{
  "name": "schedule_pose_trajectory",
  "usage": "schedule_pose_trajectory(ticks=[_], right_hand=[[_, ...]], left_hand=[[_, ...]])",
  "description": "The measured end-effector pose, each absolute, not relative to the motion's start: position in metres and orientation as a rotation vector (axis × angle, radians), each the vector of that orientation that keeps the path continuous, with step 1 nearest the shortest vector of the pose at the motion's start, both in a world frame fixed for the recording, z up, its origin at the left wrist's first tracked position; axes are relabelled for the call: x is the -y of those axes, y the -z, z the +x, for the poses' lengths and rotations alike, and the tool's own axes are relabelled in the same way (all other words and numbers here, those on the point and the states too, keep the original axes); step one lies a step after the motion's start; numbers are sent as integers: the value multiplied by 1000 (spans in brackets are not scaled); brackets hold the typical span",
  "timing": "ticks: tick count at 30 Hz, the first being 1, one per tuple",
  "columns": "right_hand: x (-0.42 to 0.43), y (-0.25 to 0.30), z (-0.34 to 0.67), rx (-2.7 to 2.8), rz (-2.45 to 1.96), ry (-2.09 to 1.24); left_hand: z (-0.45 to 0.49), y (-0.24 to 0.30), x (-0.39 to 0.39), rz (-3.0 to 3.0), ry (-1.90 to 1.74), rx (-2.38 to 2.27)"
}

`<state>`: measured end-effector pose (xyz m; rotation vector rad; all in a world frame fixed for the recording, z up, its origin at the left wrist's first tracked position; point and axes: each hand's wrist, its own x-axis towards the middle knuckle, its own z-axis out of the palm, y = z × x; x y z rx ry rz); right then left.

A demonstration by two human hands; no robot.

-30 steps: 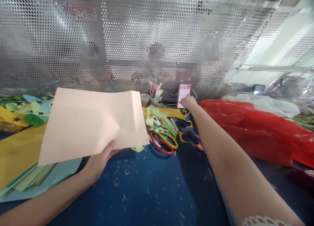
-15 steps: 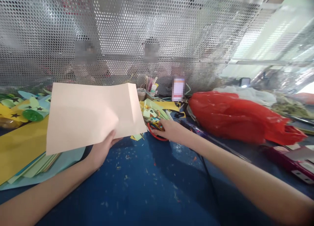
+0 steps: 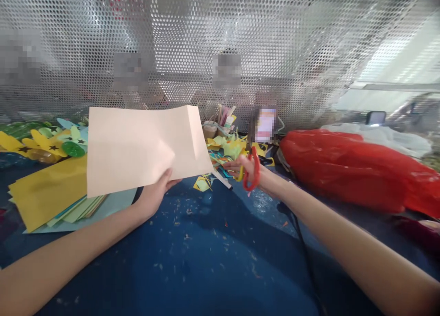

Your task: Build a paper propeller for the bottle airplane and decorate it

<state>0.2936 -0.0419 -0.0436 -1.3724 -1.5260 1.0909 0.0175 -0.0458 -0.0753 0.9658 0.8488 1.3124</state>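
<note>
A pale peach sheet of paper is held up by my left hand, which pinches its lower edge. The sheet has a crease near its right end. Scissors with red and yellow handles stand roughly upright at my right hand, fingers about the handles and dark blades pointing up, blurred. Behind that hand lies a heap of paper scraps in yellow, green and blue. A few cut bits lie on the blue table between my hands.
Yellow sheets and green strips lie at left, below star-marked paper cutouts. A red plastic bag fills the right side. A phone and a cup of sticks stand before a perforated metal screen.
My right hand has lifted the scissors from the scrap heap. The view has shifted left, and my left hand still holds the sheet.
</note>
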Motion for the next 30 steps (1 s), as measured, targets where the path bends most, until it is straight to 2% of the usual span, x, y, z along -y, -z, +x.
schedule_pose_trajectory(ticks=[8, 19, 30], right_hand=[[64, 19, 275, 1435, -1328, -1596], [95, 30, 252, 1876, -1417, -1208], [96, 35, 248, 1870, -1452, -1144]], left_hand=[[29, 45, 27, 966, -1488, -761], [35, 25, 33, 899, -1614, -784], [43, 46, 51, 1046, -1443, -833]])
